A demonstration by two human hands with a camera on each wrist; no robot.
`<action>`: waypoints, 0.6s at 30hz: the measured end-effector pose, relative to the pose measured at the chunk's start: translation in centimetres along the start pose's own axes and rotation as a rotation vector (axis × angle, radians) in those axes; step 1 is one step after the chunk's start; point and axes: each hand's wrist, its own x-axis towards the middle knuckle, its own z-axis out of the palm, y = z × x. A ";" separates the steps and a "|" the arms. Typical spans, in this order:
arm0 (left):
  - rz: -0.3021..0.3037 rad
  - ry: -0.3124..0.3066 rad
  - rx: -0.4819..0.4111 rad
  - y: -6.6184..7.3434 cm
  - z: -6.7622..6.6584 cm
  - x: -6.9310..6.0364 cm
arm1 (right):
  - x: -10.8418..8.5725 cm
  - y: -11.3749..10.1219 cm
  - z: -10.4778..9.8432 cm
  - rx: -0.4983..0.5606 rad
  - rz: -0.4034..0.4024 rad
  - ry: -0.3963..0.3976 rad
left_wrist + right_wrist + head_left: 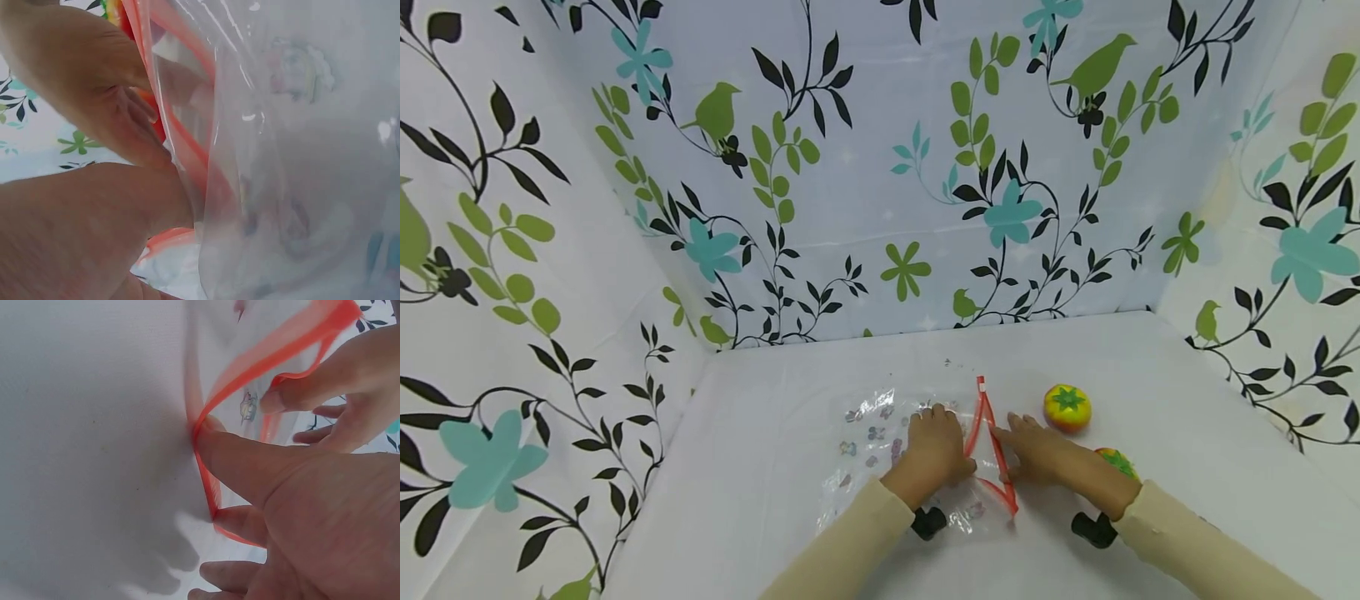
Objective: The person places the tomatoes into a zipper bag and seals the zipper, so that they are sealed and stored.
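- Head view: a clear printed plastic bag (880,454) lies flat on the white table (760,467), its body spreading to the left of its red-edged mouth.
- The bag's red rim (1001,458) is its long line: it runs roughly away from the person, its near end slanting a little right. Its two edges stand parted in a narrow, pointed gap, which faces right.
- The left hand (934,446) lies over the bag, just left of the rim. Its thumb reaches the rim's left edge and appears to pinch it; the other fingertips are hard to make out.
- The right hand (1033,450) is at the bag's right edge, partly open, with thumb and a finger holding the red rim in the right wrist view and the remaining fingers loose outside the bag.
- To the right of the bag sits a yellow-and-red tomato-like fruit (1067,408) with a green top, just beyond the right hand. A second tomato-like fruit (1122,461), also right of the bag, is mostly hidden by the right forearm.
- The mouth thus lies between the hands and opens toward the fruits; the right hand is nearer to them.
- Beyond the bag hangs a leaf-and-bird patterned cloth (865,208).
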 end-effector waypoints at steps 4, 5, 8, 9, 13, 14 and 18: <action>-0.020 0.029 0.025 -0.8 -0.3 -0.5 | 0.2 0.1 0.1 -0.007 -0.005 0.007; -0.026 0.031 0.028 -1.0 -0.4 -0.5 | 0.2 0.1 0.1 -0.009 -0.006 0.008; -0.050 0.020 0.012 -1.6 -0.4 -0.8 | 0.3 0.1 0.1 -0.010 0.002 0.009; -0.059 0.009 0.001 -1.8 -0.4 -0.8 | 0.3 0.1 0.2 -0.009 0.006 0.009; -0.091 -0.027 -0.056 -2.9 -0.3 -1.1 | 0.4 0.0 0.2 -0.021 0.013 0.006; -0.096 -0.032 -0.076 -3.2 -0.2 -1.1 | 0.4 -0.1 0.2 -0.024 0.014 0.006; -0.121 -0.051 -0.161 -4.3 0.1 -1.5 | 0.4 -0.3 0.0 -0.035 0.015 0.007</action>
